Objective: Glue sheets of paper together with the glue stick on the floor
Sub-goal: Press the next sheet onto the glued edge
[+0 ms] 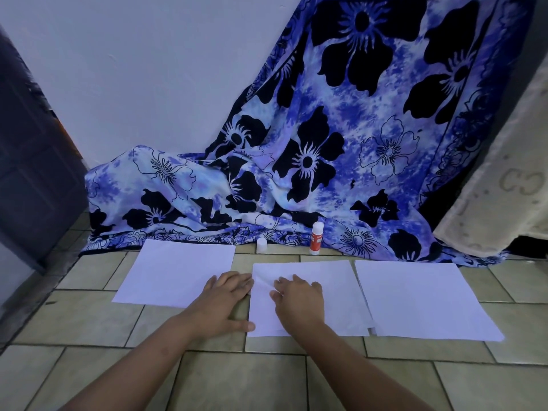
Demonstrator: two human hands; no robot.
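Head view: my left hand (228,295) lies flat, fingers straight, on the tiled floor (207,381) between the left paper sheet (178,271) and the middle paper sheet (335,295), fingertips at the middle sheet's left edge. My right hand (296,298) presses flat on the middle sheet, fingers spread, gripping nothing. The right paper sheet (415,298) lies just beside; the glue stick (316,238) stands upright behind the sheets at the blue floral cloth (326,137), with a white cap (261,244) near it on the floor.
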